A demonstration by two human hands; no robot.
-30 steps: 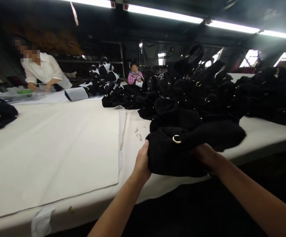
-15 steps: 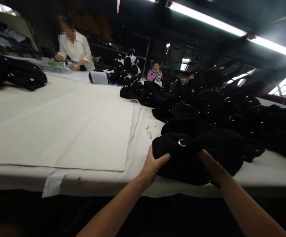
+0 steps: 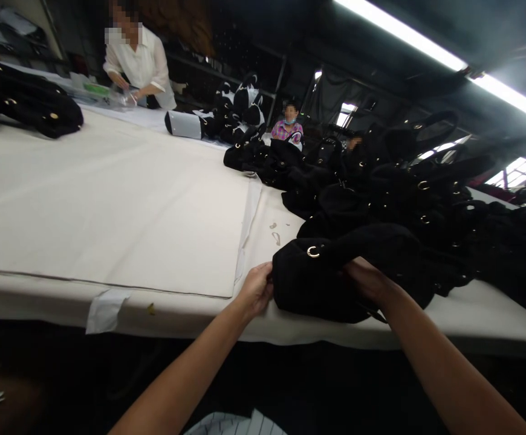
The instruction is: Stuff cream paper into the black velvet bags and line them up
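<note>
A black fabric bag (image 3: pixel 317 287) with a gold ring lies at the front of the cloth-covered table (image 3: pixel 263 326). At its left end, my left hand (image 3: pixel 258 289) grips the edge, thumb and fingers closed on the cloth. My right hand (image 3: pixel 366 279) reaches inside the opening of the same bag; its fingertips are hidden by black fabric, so its grip cannot be made out. Right behind the bag, a large heap of similar black bags (image 3: pixel 344 202) with gold rings touches or nearly touches it.
A flat pale sheet (image 3: pixel 122 211) covers the left of the table. Another black bag (image 3: pixel 54 112) lies far left. Black-and-grey pieces (image 3: pixel 185 125) are piled at the back. A person in a white shirt (image 3: pixel 147 63) works across the table; another in a pink top (image 3: pixel 286 130) is farther off.
My left hand has slid from the bag's front, thumb on top, to its left end. The bag has shifted slightly left, with my right hand still in its opening. The view has tilted a little.
</note>
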